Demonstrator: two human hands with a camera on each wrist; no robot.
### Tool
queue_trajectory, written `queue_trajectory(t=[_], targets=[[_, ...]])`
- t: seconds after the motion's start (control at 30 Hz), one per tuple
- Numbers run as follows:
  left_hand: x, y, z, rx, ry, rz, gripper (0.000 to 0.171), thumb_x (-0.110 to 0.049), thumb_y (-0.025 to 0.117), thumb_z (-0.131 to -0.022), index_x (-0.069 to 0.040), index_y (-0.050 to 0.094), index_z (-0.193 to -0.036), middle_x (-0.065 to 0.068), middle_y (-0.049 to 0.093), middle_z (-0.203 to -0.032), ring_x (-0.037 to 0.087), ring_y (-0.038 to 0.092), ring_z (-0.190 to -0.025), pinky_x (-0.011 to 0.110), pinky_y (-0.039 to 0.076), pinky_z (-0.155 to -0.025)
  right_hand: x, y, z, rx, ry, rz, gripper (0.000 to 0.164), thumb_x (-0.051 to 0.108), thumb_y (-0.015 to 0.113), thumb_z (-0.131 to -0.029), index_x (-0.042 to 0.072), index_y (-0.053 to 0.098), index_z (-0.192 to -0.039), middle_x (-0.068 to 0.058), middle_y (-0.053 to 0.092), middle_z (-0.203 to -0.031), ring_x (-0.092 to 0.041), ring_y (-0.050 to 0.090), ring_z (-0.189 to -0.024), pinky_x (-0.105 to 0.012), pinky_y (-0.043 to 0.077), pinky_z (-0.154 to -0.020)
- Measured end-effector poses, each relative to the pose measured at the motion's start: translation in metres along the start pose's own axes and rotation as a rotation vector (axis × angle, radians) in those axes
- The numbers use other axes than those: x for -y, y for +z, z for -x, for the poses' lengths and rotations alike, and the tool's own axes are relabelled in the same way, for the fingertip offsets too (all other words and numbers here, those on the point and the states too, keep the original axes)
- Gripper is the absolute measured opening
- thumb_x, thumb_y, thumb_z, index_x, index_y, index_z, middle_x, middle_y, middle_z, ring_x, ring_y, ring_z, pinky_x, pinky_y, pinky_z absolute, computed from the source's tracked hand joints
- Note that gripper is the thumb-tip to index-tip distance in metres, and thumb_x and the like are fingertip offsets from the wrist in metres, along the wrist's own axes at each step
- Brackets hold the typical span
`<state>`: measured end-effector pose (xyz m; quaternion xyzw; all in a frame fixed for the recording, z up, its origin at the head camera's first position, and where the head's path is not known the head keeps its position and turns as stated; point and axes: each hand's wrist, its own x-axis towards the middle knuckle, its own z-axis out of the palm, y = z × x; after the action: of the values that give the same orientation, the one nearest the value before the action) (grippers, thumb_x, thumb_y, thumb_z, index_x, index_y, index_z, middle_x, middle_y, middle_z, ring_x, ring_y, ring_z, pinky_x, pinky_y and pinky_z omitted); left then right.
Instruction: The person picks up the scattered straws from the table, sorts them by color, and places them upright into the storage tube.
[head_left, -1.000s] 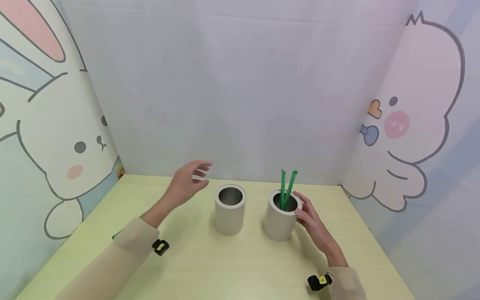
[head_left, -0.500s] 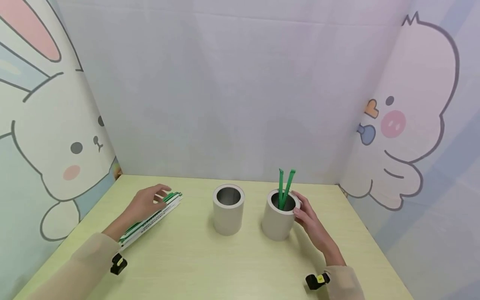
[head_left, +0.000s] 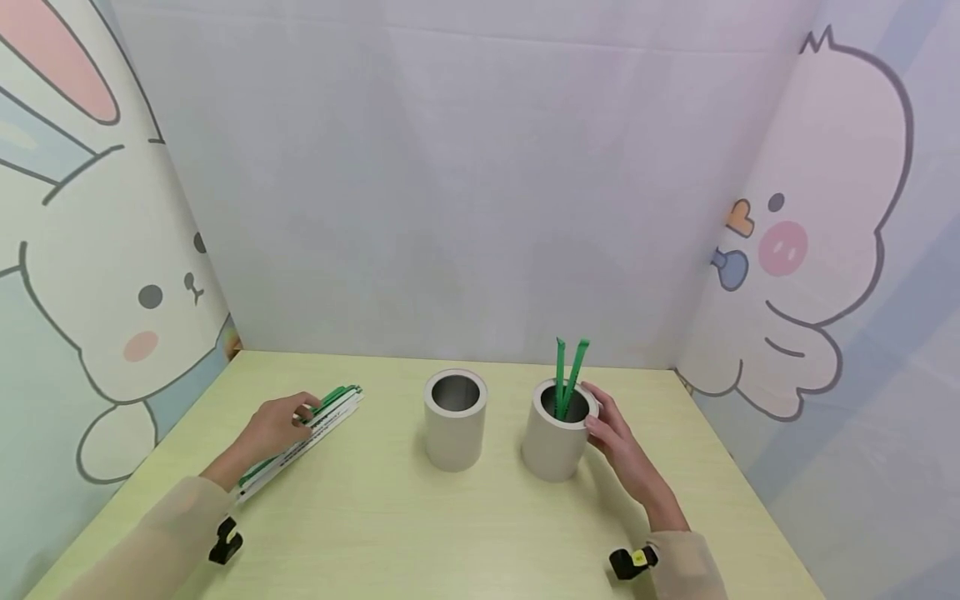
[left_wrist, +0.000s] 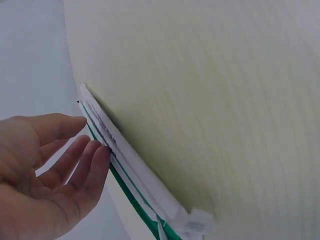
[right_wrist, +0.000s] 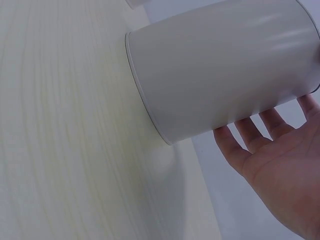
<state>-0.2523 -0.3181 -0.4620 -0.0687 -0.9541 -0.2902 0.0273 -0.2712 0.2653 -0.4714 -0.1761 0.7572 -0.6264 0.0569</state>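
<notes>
My left hand (head_left: 272, 429) is over a bundle of slim green and white packets (head_left: 341, 408) lying slantwise at the table's left. In the left wrist view its fingertips (left_wrist: 103, 152) meet the green edge of the bundle, while the thumb and index finger stay apart from the other fingers. My right hand (head_left: 624, 454) holds the right side of a white cylindrical holder (head_left: 551, 450), thumb toward the front rim. Two green strips (head_left: 560, 367) stand in this holder. The right wrist view shows several fingers against the holder's wall (right_wrist: 225, 70); the strips are out of sight there.
A second white holder (head_left: 453, 442) with a dark inside stands upright left of the held one. The pale wooden table (head_left: 420, 533) ends at a plain curtain (head_left: 465, 208) behind. Cartoon-printed panels (head_left: 150, 350) border both sides.
My left hand has moved from beside the left holder leftward and down onto the packets, which its arm had mostly covered. My right hand stays at its holder; the view shifted slightly.
</notes>
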Motion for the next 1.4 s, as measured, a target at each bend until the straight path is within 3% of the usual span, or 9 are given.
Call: queue_trajectory(t=[0.3, 0.6, 0.8, 1.0, 1.23, 1.4], targets=[[0.002, 0.004, -0.003, -0.053, 0.053, -0.086, 0.03, 0.008, 0.071, -0.09, 0.005, 0.069, -0.12, 0.022, 0.074, -0.105, 0.038, 0.07, -0.092, 0.052, 0.06, -0.075, 0.001, 0.0, 0.0, -0.003, 0.002, -0.002, 0.058, 0.031, 0.04, -0.116, 0.025, 0.019, -0.169, -0.018, 0.028, -0.169, -0.002, 0.046, -0.137, -0.016, 0.043, -0.106], [0.004, 0.007, -0.004, -0.067, 0.083, -0.159, 0.029, 0.015, 0.067, -0.086, 0.002, 0.074, -0.111, 0.02, 0.076, -0.102, 0.041, 0.072, -0.095, 0.056, 0.06, -0.078, 0.001, 0.0, 0.0, -0.001, 0.002, 0.001, 0.058, 0.032, 0.04, -0.116, 0.024, 0.019, -0.169, -0.018, 0.028, -0.169, -0.004, 0.045, -0.138, -0.015, 0.043, -0.106], [0.0, 0.009, -0.004, -0.076, 0.104, -0.202, 0.026, 0.015, 0.069, -0.084, 0.002, 0.076, -0.107, 0.014, 0.073, -0.094, 0.028, 0.066, -0.083, 0.049, 0.057, -0.072, 0.001, 0.0, 0.001, 0.003, -0.002, 0.001, 0.058, 0.032, 0.04, -0.116, 0.025, 0.019, -0.169, -0.018, 0.027, -0.169, -0.004, 0.044, -0.138, -0.016, 0.042, -0.106], [-0.003, 0.01, -0.005, -0.059, 0.086, -0.21, 0.028, 0.016, 0.068, -0.084, 0.004, 0.077, -0.108, 0.012, 0.07, -0.089, 0.021, 0.052, -0.076, 0.038, 0.048, -0.065, 0.001, 0.0, 0.001, 0.003, 0.002, 0.005, 0.058, 0.032, 0.04, -0.115, 0.025, 0.019, -0.169, -0.018, 0.027, -0.169, -0.006, 0.044, -0.139, -0.016, 0.042, -0.106], [-0.006, 0.012, -0.008, -0.017, 0.03, -0.216, 0.029, 0.013, 0.065, -0.09, 0.003, 0.077, -0.114, 0.009, 0.071, -0.09, 0.022, 0.056, -0.076, 0.039, 0.051, -0.067, 0.002, 0.001, 0.0, -0.007, 0.014, 0.012, 0.058, 0.033, 0.04, -0.115, 0.026, 0.02, -0.169, -0.018, 0.029, -0.169, -0.01, 0.043, -0.14, -0.015, 0.042, -0.106], [-0.007, 0.012, -0.008, -0.012, 0.044, -0.213, 0.029, 0.014, 0.065, -0.088, 0.002, 0.076, -0.112, 0.011, 0.072, -0.091, 0.022, 0.058, -0.076, 0.042, 0.054, -0.068, 0.002, 0.001, 0.0, -0.007, 0.01, 0.011, 0.058, 0.032, 0.04, -0.115, 0.025, 0.02, -0.169, -0.018, 0.028, -0.169, -0.01, 0.043, -0.14, -0.016, 0.042, -0.106]])
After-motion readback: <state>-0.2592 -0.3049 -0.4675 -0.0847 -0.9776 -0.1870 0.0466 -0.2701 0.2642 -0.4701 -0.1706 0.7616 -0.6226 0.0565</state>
